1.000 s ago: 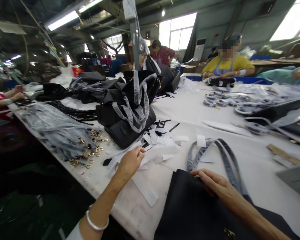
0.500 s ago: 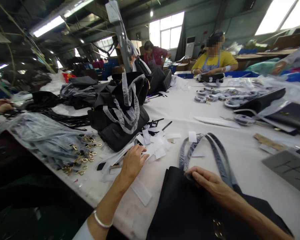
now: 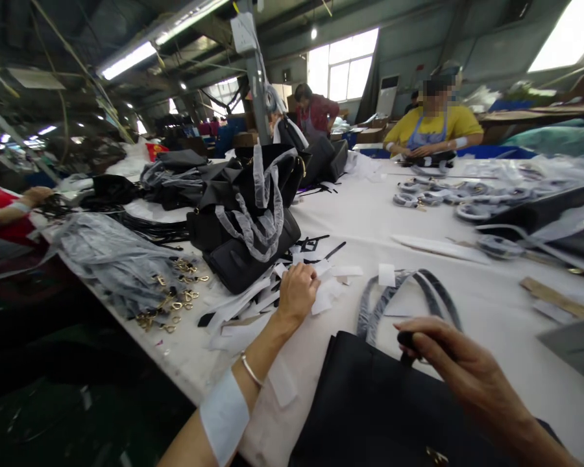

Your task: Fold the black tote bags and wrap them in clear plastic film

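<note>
At the scattered white paper slips (image 3: 327, 295) is my left hand (image 3: 298, 293), its fingers curled down and their tips partly hidden. Whatever they hold, if anything, does not show. My right hand (image 3: 450, 357) pinches a small black strap end (image 3: 407, 340) just above the top edge of a black handbag (image 3: 365, 402). The bag lies in front of me, with a gold clasp (image 3: 437, 456) low on its front. Its handles (image 3: 431, 292), wrapped in clear film, spread out on the table behind it.
Film-wrapped straps with gold hooks (image 3: 172, 301) lie along the left edge. Stacked black bags (image 3: 253, 240) stand behind the slips. Wrapped handles (image 3: 438, 194) and a grey board (image 3: 574, 347) lie to the right. Across the white table (image 3: 360, 217) sits a person in yellow (image 3: 431, 126).
My left hand has moved right and farther over the paper slips, its fingers more curled. My right hand has lifted from the bag's top edge and shifted right, the black strap end now showing.
</note>
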Demonstrator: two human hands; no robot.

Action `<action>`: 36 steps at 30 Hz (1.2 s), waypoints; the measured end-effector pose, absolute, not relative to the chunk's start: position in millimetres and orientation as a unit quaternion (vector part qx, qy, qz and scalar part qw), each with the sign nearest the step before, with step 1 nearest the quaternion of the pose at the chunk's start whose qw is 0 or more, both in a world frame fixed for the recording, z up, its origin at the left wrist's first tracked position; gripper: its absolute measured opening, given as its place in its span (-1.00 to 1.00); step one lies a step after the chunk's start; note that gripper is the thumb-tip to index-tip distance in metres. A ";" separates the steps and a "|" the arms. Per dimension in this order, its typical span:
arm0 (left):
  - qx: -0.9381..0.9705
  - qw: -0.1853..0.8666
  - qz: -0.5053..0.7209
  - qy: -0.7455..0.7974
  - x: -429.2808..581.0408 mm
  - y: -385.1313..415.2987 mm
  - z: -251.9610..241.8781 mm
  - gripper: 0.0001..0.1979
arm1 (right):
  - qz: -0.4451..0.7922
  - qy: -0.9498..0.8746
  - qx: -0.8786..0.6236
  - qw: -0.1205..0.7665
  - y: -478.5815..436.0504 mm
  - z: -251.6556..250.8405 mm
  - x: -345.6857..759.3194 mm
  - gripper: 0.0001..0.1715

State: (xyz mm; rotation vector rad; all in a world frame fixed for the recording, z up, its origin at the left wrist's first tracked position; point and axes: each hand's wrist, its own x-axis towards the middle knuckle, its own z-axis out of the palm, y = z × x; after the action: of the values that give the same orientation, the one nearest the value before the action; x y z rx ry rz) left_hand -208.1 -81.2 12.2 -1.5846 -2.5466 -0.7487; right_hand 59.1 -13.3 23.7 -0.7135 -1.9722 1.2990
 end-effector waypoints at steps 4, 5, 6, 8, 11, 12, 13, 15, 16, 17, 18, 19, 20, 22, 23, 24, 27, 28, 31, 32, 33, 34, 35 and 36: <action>-0.497 -0.175 -0.486 -0.697 -182.8 -79.3 38.6 -0.90 | 0.549 -0.675 -0.258 0.420 7.1 47.4 52.5 -0.71; -0.486 -0.252 -0.524 -0.652 -174.1 -77.4 42.6 -0.87 | 0.569 -0.657 -0.254 0.423 11.7 50.2 50.6 -0.71; -0.478 -0.316 -0.539 -0.617 -164.6 -75.5 44.8 -0.83 | 0.589 -0.643 -0.254 0.417 15.4 51.1 49.2 -0.69; -0.466 -0.399 -0.542 -0.574 -144.7 -72.4 43.8 -0.77 | 0.622 -0.627 -0.267 0.386 19.8 48.1 48.8 -0.66; -0.451 -0.444 -0.538 -0.556 -118.7 -72.3 33.5 -0.74 | 0.641 -0.620 -0.301 0.339 19.1 36.8 54.2 -0.64; -0.444 -0.455 -0.535 -0.556 -112.5 -73.4 29.4 -0.73 | 0.642 -0.615 -0.309 0.338 18.0 33.0 57.0 -0.64; -0.435 -0.466 -0.530 -0.559 -108.0 -74.9 25.4 -0.72 | 0.643 -0.608 -0.318 0.341 17.0 29.7 60.1 -0.64; -0.419 -0.488 -0.515 -0.566 -104.0 -78.3 19.0 -0.69 | 0.642 -0.594 -0.332 0.353 15.3 25.0 65.7 -0.64; -0.413 -0.496 -0.510 -0.568 -104.3 -80.0 16.7 -0.68 | 0.641 -0.590 -0.339 0.355 14.6 23.7 68.1 -0.63; -0.409 -0.501 -0.507 -0.570 -105.7 -81.3 14.9 -0.67 | 0.640 -0.589 -0.344 0.354 13.8 23.0 70.0 -0.64; -0.406 -0.502 -0.505 -0.573 -108.1 -82.5 13.6 -0.66 | 0.639 -0.590 -0.347 0.351 12.9 22.8 71.5 -0.64; -0.404 -0.501 -0.504 -0.576 -111.0 -83.3 12.9 -0.65 | 0.638 -0.591 -0.349 0.349 11.7 23.2 72.5 -0.65; -0.405 -0.498 -0.502 -0.580 -114.0 -83.9 12.5 -0.65 | 0.636 -0.594 -0.349 0.348 10.4 24.0 73.2 -0.66; -0.412 -0.488 -0.493 -0.591 -119.3 -84.8 13.2 -0.64 | 0.629 -0.600 -0.348 0.350 7.4 26.7 73.5 -0.68; -0.419 -0.481 -0.485 -0.598 -121.3 -85.2 14.2 -0.65 | 0.625 -0.604 -0.347 0.351 6.0 28.3 73.3 -0.69; -0.429 -0.473 -0.476 -0.605 -122.6 -85.7 15.5 -0.65 | 0.621 -0.609 -0.346 0.351 4.8 30.0 73.0 -0.70; -0.460 -0.443 -0.455 -0.621 -124.6 -87.2 20.7 -0.67 | 0.608 -0.630 -0.341 0.343 2.5 33.6 71.4 -0.70; -0.468 -0.433 -0.451 -0.624 -124.9 -87.7 22.3 -0.69 | 0.601 -0.639 -0.340 0.339 2.1 33.9 70.8 -0.70; -0.489 -0.413 -0.444 -0.627 -126.5 -89.4 26.0 -0.73 | 0.572 -0.669 -0.343 0.328 2.0 32.5 69.8 -0.70; -0.494 -0.410 -0.443 -0.626 -127.0 -89.9 26.8 -0.74 | 0.562 -0.678 -0.345 0.326 2.0 31.7 69.6 -0.70; -0.500 -0.408 -0.442 -0.623 -127.5 -90.4 27.4 -0.75 | 0.553 -0.685 -0.347 0.324 1.9 31.0 69.5 -0.70; -0.504 -0.407 -0.441 -0.621 -127.8 -90.8 28.1 -0.75 | 0.545 -0.692 -0.347 0.323 1.7 30.5 69.4 -0.71; -0.508 -0.408 -0.439 -0.618 -128.0 -91.2 28.8 -0.76 | 0.539 -0.697 -0.347 0.321 1.4 30.3 69.2 -0.71; -0.512 -0.407 -0.438 -0.617 -128.1 -91.6 29.5 -0.76 | 0.534 -0.702 -0.346 0.319 0.8 30.5 68.8 -0.72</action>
State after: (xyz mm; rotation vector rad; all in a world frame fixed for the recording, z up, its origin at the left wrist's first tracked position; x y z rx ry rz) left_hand -128.1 -91.6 29.5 -2.2309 -2.6875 -1.9085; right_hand 68.8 0.8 30.5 -0.9102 -1.8475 1.4047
